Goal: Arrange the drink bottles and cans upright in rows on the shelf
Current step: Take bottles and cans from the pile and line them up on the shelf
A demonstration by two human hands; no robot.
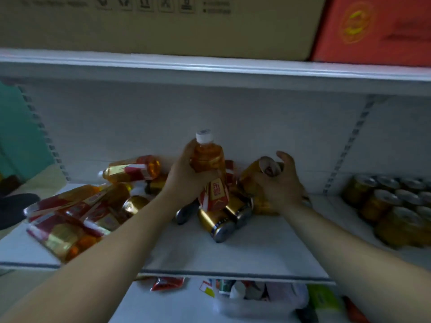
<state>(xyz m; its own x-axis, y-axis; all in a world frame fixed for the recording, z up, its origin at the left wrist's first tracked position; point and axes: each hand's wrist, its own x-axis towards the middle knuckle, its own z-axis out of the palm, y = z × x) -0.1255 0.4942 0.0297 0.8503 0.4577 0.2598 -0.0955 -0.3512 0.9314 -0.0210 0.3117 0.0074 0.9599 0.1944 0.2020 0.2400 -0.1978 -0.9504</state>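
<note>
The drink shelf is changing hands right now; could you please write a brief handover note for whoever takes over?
Left hand grips a white-capped bottle, held upright over the pile.
Right hand grips a gold can, tilted.
Done: a block of cans stands upright in rows at the right end of the shelf.
Left: the bottles lying at the left and the cans lying in the middle need standing in rows, as do the two held items.

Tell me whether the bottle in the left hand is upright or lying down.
Upright. The bottle has its white cap pointing up and its label end down, with the left hand gripping its middle.
</note>
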